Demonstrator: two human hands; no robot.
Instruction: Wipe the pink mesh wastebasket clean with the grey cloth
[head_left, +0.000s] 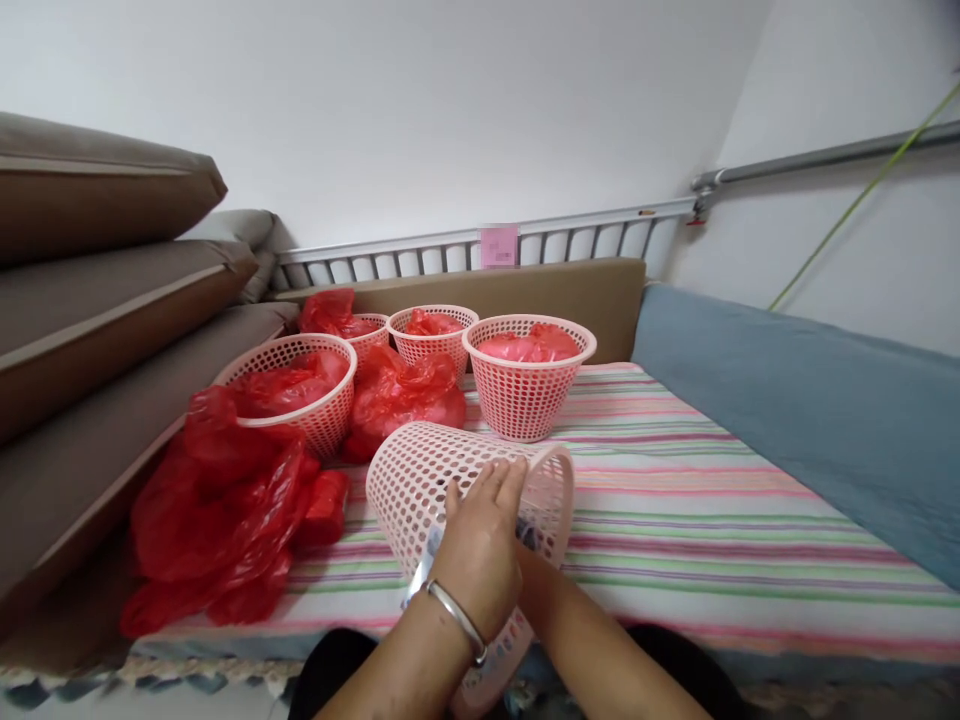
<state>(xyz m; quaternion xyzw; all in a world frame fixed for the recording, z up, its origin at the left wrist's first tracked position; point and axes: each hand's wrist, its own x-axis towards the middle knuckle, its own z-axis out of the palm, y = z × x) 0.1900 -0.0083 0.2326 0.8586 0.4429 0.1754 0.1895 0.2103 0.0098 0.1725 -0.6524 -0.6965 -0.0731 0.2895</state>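
Observation:
A pink perforated plastic basket [420, 470] lies tipped on its side in front of me, its mouth turned to the right. My left hand [480, 550], with a silver bangle at the wrist, rests on the basket's outer wall near the rim, fingers stretched out. From the right my other forearm [577, 625] reaches to the basket; my right hand's fingers are hidden behind my left hand and the basket. A shiny whitish-blue piece [424, 560] shows beside my left wrist; its kind is unclear. Below my wrists is a pink surface with coloured markings [502, 655], partly covered.
Several pink baskets [525, 395] with red plastic bags stand behind. Red bags [217, 510] and a red roll [326, 507] lie left on the striped cloth [712, 540]. Stacked cushions [112, 330] rise at left. A blue padded side [795, 400] runs along the right; a radiator [420, 262] is behind.

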